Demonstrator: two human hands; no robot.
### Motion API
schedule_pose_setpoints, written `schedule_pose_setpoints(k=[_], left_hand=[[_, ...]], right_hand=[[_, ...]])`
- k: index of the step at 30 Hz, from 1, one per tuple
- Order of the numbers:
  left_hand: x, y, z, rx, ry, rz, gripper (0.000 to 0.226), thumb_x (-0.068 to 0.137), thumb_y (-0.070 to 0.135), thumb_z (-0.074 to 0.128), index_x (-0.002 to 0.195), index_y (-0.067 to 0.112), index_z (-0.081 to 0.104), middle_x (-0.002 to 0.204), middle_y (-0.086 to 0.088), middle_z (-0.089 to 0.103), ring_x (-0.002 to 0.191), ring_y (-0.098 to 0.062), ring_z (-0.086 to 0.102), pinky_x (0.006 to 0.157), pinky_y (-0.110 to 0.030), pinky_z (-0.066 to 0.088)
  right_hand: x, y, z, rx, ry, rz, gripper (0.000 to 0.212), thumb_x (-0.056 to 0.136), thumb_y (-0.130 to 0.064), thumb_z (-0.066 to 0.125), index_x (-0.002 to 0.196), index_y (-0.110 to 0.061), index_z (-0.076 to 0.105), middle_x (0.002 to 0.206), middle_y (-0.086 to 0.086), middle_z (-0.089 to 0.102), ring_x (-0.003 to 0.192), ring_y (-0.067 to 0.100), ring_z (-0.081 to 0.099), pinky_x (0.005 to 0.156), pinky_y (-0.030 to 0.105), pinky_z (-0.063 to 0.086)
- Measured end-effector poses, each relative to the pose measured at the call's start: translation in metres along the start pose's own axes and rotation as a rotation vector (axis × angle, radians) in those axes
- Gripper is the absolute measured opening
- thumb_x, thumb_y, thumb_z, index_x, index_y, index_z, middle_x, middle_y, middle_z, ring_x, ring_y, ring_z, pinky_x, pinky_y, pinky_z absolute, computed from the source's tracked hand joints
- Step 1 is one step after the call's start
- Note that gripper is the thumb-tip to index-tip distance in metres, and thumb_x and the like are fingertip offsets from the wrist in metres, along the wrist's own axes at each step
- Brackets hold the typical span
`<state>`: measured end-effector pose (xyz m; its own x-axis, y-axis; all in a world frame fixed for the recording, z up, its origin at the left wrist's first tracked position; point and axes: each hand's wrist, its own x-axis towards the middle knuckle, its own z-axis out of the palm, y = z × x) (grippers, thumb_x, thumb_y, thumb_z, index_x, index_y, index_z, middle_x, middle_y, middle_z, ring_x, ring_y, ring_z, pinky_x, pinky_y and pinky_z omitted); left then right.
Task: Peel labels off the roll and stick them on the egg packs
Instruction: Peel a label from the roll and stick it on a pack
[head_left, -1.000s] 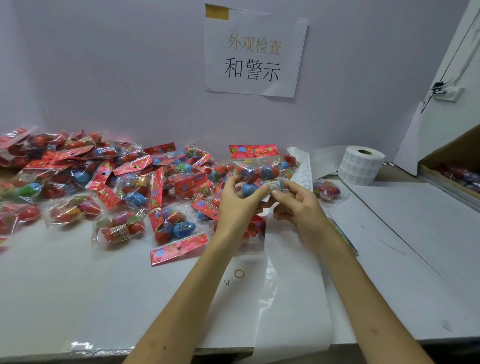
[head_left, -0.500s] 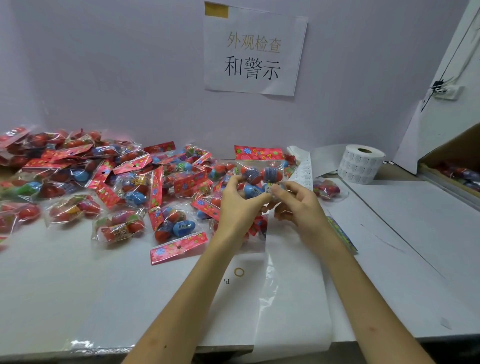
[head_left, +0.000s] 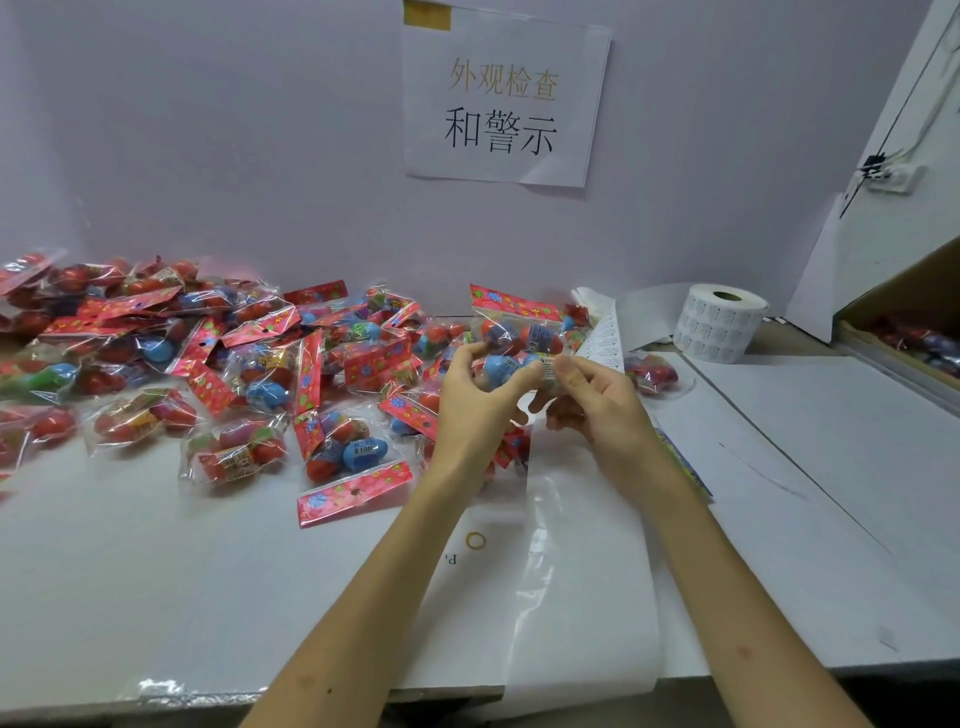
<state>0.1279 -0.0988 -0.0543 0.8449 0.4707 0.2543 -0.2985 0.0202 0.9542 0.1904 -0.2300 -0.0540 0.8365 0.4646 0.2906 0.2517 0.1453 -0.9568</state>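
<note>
I hold one clear egg pack (head_left: 519, 338) with a red flowered header upright above the table centre. My left hand (head_left: 475, 402) grips its lower left side. My right hand (head_left: 592, 395) pinches the pack's lower right, thumb and forefinger pressed on a small white label (head_left: 548, 366) stuck there. A white label roll (head_left: 719, 330) stands at the back right. Its loose strip of labels (head_left: 605, 338) runs down behind my right hand.
Several egg packs (head_left: 208, 364) lie heaped across the left and middle of the white table (head_left: 156, 597). One pack (head_left: 652, 371) lies right of my hands. A cardboard box (head_left: 904, 332) with packs sits at the far right. A rubber band (head_left: 475, 540) lies near my left forearm.
The pack has risen a little and stands more upright between my hands. My right thumb and forefinger have closed onto the label at its lower right.
</note>
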Motion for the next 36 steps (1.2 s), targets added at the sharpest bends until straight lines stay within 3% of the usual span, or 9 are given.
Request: schedule_pose_setpoints(k=[5,9,11,15,20,25,27,32,36], left_hand=[[-0.0003,-0.0005,-0.0003,0.033,0.073,0.071,0.046,0.089,0.033,0.078,0.126,0.022,0.054,0.102,-0.002,0.071,0.08,-0.009,0.071,0.066,-0.018,0.055],[0.0003,0.0001,0.0005,0.029,0.074,0.103,0.05,0.089,0.029,0.079,0.13,0.019,0.053,0.109,-0.005,0.071,0.09,-0.018,0.074,0.077,-0.034,0.063],[0.0005,0.0005,0.0006,0.035,0.074,0.132,0.05,0.089,0.029,0.079,0.13,0.021,0.052,0.109,-0.001,0.07,0.089,-0.017,0.075,0.073,-0.029,0.062],[-0.0008,0.0024,0.0002,0.065,0.066,0.156,0.051,0.09,0.028,0.078,0.132,0.022,0.049,0.097,0.023,0.065,0.082,0.008,0.069,0.064,-0.013,0.055],[-0.0032,0.0026,0.0036,0.031,0.052,0.158,0.053,0.091,0.03,0.076,0.134,0.026,0.045,0.102,0.021,0.064,0.086,-0.006,0.073,0.066,-0.019,0.057],[-0.006,0.0059,0.0037,0.101,0.024,0.218,0.07,0.077,0.037,0.087,0.129,0.033,0.042,0.101,0.041,0.057,0.098,0.003,0.068,0.08,-0.013,0.056],[-0.006,0.0048,0.0029,0.114,0.032,0.245,0.07,0.077,0.031,0.089,0.129,0.03,0.042,0.097,0.044,0.057,0.094,0.014,0.064,0.074,-0.006,0.051],[-0.0048,0.0051,0.002,0.201,0.026,0.336,0.065,0.082,0.022,0.086,0.129,0.026,0.041,0.1,0.051,0.055,0.095,0.007,0.067,0.081,-0.012,0.055],[-0.0051,0.0028,0.0031,0.215,0.034,0.355,0.062,0.084,0.015,0.083,0.129,0.023,0.041,0.098,0.049,0.056,0.094,0.018,0.062,0.075,-0.003,0.049]], right_hand=[[-0.0023,-0.0006,0.003,-0.058,-0.02,-0.054,0.034,0.098,-0.042,0.058,0.11,-0.014,0.073,0.086,0.017,0.074,0.07,0.025,0.063,0.063,0.027,0.053],[-0.0038,-0.0041,0.0034,0.015,-0.039,-0.032,0.034,0.099,-0.042,0.057,0.104,-0.015,0.076,0.087,0.014,0.074,0.073,0.021,0.066,0.064,0.025,0.053],[-0.0044,-0.0055,0.0027,0.061,-0.049,-0.016,0.034,0.098,-0.042,0.057,0.101,-0.014,0.077,0.087,0.014,0.074,0.074,0.019,0.066,0.065,0.024,0.052],[-0.0047,-0.0073,0.0028,0.105,-0.048,0.011,0.04,0.096,-0.042,0.057,0.101,-0.006,0.074,0.085,0.015,0.072,0.074,0.019,0.064,0.064,0.023,0.052],[-0.0063,-0.0087,0.0052,0.112,-0.051,-0.003,0.038,0.096,-0.042,0.057,0.102,-0.01,0.075,0.084,0.011,0.073,0.073,0.018,0.064,0.063,0.023,0.052],[-0.0084,-0.0092,0.0044,0.061,-0.025,-0.034,0.037,0.098,-0.046,0.053,0.085,-0.022,0.079,0.078,0.008,0.072,0.071,0.015,0.066,0.064,0.022,0.053],[-0.0082,-0.0089,0.0039,0.065,-0.033,-0.027,0.038,0.098,-0.047,0.054,0.084,-0.022,0.079,0.077,0.009,0.071,0.071,0.016,0.065,0.065,0.023,0.053],[-0.007,-0.0083,0.003,0.114,-0.043,0.005,0.038,0.094,-0.052,0.058,0.087,-0.02,0.078,0.081,0.011,0.071,0.073,0.017,0.064,0.067,0.023,0.053],[-0.0067,-0.0082,0.0024,0.131,-0.049,0.003,0.037,0.092,-0.052,0.06,0.085,-0.021,0.078,0.079,0.009,0.07,0.073,0.016,0.065,0.066,0.023,0.052]])
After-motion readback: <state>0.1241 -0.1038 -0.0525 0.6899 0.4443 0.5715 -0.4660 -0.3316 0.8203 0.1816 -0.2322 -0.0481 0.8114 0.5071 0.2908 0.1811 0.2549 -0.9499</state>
